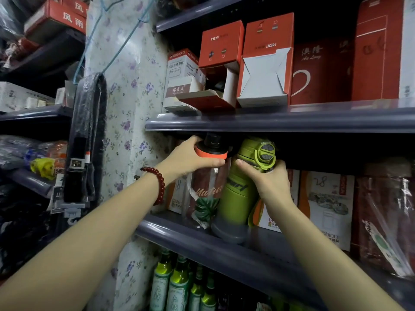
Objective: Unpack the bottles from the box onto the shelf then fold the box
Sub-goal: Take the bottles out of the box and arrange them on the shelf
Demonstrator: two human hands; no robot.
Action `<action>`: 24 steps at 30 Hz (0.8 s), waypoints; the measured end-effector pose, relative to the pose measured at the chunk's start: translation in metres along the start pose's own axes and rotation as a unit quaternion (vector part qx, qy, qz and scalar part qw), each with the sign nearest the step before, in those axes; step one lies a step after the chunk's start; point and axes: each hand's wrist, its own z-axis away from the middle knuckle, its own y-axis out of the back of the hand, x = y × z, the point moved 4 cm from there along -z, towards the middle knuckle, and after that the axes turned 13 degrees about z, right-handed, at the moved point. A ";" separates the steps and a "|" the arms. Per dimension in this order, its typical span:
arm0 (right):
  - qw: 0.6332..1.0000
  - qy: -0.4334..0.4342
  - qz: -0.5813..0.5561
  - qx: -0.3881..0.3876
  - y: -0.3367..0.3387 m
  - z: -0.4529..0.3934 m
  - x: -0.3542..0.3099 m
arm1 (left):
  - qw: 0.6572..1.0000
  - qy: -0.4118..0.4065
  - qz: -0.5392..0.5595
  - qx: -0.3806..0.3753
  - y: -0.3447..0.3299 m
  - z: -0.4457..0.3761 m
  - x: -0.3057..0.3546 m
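The left hand (190,160) wraps around the top of a clear bottle (206,187), fingers curled over its orange collar just beneath a black cap; a red bead bracelet (157,185) circles that wrist. The clear bottle is see-through, printed with cursive lettering and a green leaf, and stands upright on the grey shelf (258,248), long axis vertical, cap pointing up under the shelf above. The right hand (269,178) grips the neck of a green bottle (240,194) just beside it, thumb across the front, fingers behind the flip-lid. The green bottle is matte olive with a dark grey base and a round latch on its lid; it leans slightly, top tilted to the right, base resting near the front edge of the shelf. Both forearms reach up and forward from below, converging on the two bottles, which touch or nearly touch. Behind them stand printed cartons (325,207); on the upper shelf sit red boxes (267,57), some with flaps open
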 end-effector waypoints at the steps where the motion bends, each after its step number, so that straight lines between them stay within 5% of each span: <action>1: 1.000 -0.004 -0.009 0.001 -0.001 0.001 0.001 | 1.000 0.002 0.021 -0.003 -0.001 0.002 -0.003; 11: 0.998 -0.005 -0.048 -0.045 -0.023 0.016 0.015 | 0.973 0.078 0.208 -0.062 -0.003 0.014 -0.030; 14: 0.997 -0.011 -0.035 -0.063 -0.024 0.018 0.018 | 0.970 0.097 0.203 -0.092 -0.004 0.018 -0.046; 24: 0.990 -0.026 0.084 -0.107 -0.040 0.037 0.035 | 0.988 0.099 0.121 -0.012 -0.009 0.035 -0.080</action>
